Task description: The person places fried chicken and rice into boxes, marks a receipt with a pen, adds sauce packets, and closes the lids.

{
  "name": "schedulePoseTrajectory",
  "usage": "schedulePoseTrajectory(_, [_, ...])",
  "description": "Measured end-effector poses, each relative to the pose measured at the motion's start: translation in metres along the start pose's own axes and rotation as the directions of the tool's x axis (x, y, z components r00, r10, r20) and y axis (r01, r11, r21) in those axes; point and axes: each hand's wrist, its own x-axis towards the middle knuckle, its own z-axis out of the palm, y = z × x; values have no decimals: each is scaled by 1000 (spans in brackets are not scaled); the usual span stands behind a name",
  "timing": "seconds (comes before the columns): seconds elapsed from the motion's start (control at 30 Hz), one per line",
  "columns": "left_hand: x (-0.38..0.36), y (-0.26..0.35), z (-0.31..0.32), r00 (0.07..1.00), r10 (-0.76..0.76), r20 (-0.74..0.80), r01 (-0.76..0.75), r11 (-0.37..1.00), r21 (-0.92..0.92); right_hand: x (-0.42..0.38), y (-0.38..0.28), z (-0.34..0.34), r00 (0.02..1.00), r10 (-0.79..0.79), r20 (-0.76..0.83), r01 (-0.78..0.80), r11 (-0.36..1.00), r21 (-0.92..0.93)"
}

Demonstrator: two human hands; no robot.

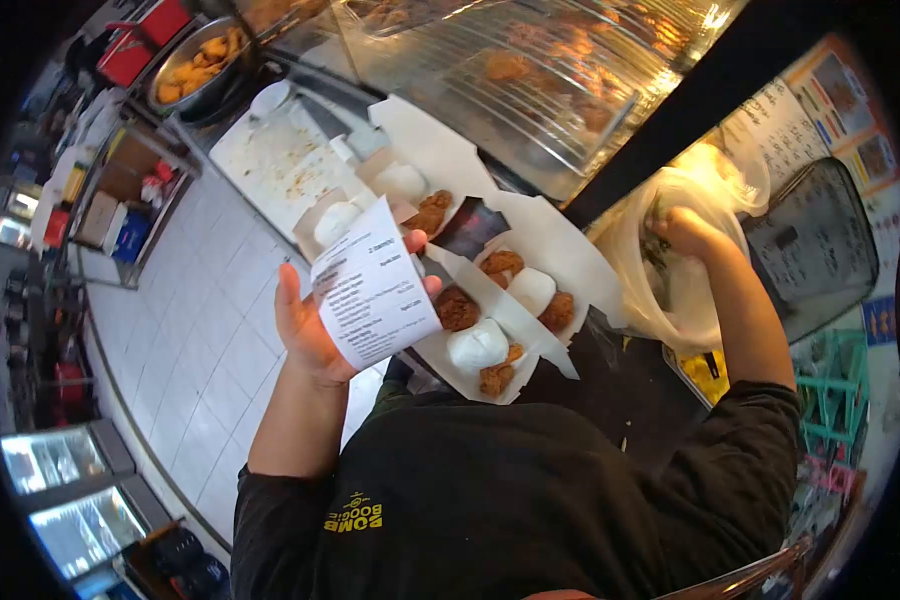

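My left hand (315,335) holds a printed receipt (378,285), its fingers behind the paper and its thumb apart on the left. Just beyond lie open white cardboard boxes. One box (560,235) has fried chicken (457,308) and white wrapped portions (478,345); another box (425,140) behind the receipt holds similar food. My right hand (695,235) reaches into a translucent plastic bag (645,285), with its fingers curled around small greenish items (658,238) that I cannot make out.
A heated display case (550,80) with fried food stands at the back. A white tray (260,150) with crumbs lies left of the boxes. Farther left is a metal bowl (192,95) of fried pieces. A dark-framed clear panel (810,260) stands right of the bag.
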Motion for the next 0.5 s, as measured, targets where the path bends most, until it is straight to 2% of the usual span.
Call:
schedulePoseTrajectory(0.03, [2, 1, 2, 1000, -13, 27, 13, 1000, -1, -18, 7, -11, 986, -120, -111, 139, 975, 174])
schedulePoseTrajectory(0.07, [5, 3, 1, 998, -33, 57, 34, 999, -9, -60, -11, -39, 1000, 19, -21, -5, 847, 532])
schedulePoseTrajectory(0.1, [8, 6, -1, 995, -54, 88, 55, 998, -17, -69, 1, -35, 994, 14, -111, 62, 757, 650])
schedulePoseTrajectory(0.17, [14, 15, -6, 988, -98, 123, 98, 995, 3, -101, 6, -33, 967, 10, -253, 208, 536, 818])
schedulePoseTrajectory(0.23, [20, 22, -12, 983, -140, 123, 137, 990, 27, -161, -39, -33, 936, 5, -352, 338, 267, 902])
schedulePoseTrajectory(0.27, [20, 27, -15, 980, -162, 113, 158, 987, 41, -184, -63, -28, 952, 76, -296, 271, 239, 932])
schedulePoseTrajectory(0.33, [24, 37, -21, 959, -223, 174, 229, 973, -19, -212, -110, -9, 961, 41, -273, 185, 642, 744])
schedulePoseTrajectory(0.37, [27, 42, -24, 949, -245, 197, 259, 965, -48, -225, -146, -5, 958, 28, -285, 198, 653, 731])
schedulePoseTrajectory(0.43, [34, 52, -30, 918, -323, 229, 346, 936, -70, -218, -188, 18, 981, -142, -132, 194, 745, 638])
schedulePoseTrajectory(0.5, [40, 65, -36, 895, -378, 238, 401, 914, -58, -206, -222, 43, 985, -156, -68, 169, 850, 499])
